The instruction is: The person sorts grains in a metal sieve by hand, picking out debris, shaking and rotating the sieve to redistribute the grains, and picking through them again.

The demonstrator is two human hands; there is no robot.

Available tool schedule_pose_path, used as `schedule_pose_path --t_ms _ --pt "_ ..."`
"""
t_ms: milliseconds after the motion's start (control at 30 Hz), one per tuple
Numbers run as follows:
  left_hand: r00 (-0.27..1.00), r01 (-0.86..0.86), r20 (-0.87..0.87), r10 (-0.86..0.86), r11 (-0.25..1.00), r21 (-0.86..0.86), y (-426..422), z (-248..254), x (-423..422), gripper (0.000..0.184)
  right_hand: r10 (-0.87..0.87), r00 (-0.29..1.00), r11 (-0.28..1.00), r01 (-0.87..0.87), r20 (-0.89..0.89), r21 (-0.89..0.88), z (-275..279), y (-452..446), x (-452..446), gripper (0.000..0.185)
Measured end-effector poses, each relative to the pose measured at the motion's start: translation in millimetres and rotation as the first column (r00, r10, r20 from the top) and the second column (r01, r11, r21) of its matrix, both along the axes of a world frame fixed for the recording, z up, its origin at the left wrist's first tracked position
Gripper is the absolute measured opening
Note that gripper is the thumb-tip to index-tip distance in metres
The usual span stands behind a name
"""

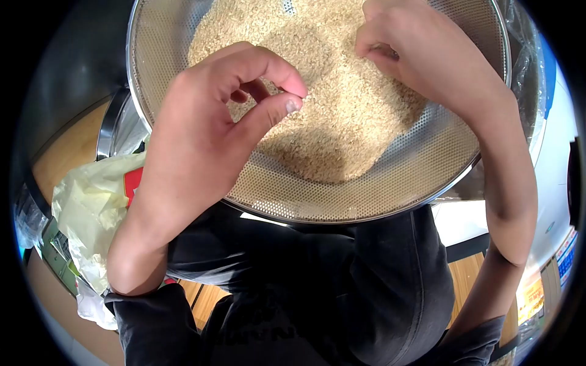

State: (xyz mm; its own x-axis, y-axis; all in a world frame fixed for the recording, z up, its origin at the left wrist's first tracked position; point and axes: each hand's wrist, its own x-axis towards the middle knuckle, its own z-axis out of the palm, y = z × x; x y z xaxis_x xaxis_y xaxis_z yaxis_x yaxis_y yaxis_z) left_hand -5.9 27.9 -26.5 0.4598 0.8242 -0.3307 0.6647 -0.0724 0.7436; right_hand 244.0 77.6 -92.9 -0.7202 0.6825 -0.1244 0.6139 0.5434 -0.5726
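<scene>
A large round metal basket with perforated walls [317, 204] rests over my lap and holds a broad heap of pale tan grains or flakes [342, 143]. Above the heap's left side is my left hand [210, 107], its thumb and index fingertip pinched together; anything between the tips is too small to make out. My right hand [412, 43] is at the upper right of the heap, fingers curled and thumb near the index finger. What its fingertips hold, if anything, is hidden.
A crumpled pale yellow plastic bag [91, 207] with a red patch lies at the left, near a metal rim [108, 125]. Clear plastic wrap [528, 67] lies beyond the basket's right side. My dark-clothed legs are below the basket, with wooden slats showing around them.
</scene>
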Motion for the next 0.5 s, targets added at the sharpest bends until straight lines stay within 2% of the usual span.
schedule_pose_path --t_ms 167,233,267,367,400,467,500 --pt "1.000 0.008 0.018 -0.008 1.000 0.007 -0.8 -1.5 -3.2 0.012 0.005 0.989 0.995 0.009 0.145 -0.100 -5.4 1.2 -4.5 0.009" --pt "1.000 0.007 0.008 -0.007 1.000 -0.003 -0.7 3.1 -2.6 0.012 0.171 0.978 0.948 -0.196 0.120 0.249 -13.5 5.4 -3.5 0.011" --pt "1.000 0.007 0.005 -0.007 1.000 -0.004 -1.0 3.1 -3.1 0.012 0.171 0.978 0.949 -0.196 0.116 0.248 -15.2 6.4 -5.3 0.011" --pt "1.000 0.008 0.020 -0.008 1.000 0.005 -1.9 2.8 -1.9 0.012 0.131 0.945 0.964 -0.191 0.298 0.183 -8.4 9.0 -15.5 0.008" --pt "1.000 0.006 0.016 -0.006 1.000 0.006 -2.1 3.1 -1.5 0.012 -0.137 0.964 0.981 0.164 0.227 -0.102 0.5 9.3 -21.1 0.008" --pt "1.000 0.004 0.010 -0.004 1.000 0.007 -2.3 2.5 -1.3 0.012 -0.404 0.884 0.795 0.466 0.235 -0.388 -1.3 7.0 -17.4 0.008" --pt "1.000 -0.004 0.014 0.004 1.000 -0.002 -2.5 2.2 -1.4 0.012 -0.297 0.946 0.890 0.323 0.128 -0.323 -12.0 2.8 -5.4 0.009"
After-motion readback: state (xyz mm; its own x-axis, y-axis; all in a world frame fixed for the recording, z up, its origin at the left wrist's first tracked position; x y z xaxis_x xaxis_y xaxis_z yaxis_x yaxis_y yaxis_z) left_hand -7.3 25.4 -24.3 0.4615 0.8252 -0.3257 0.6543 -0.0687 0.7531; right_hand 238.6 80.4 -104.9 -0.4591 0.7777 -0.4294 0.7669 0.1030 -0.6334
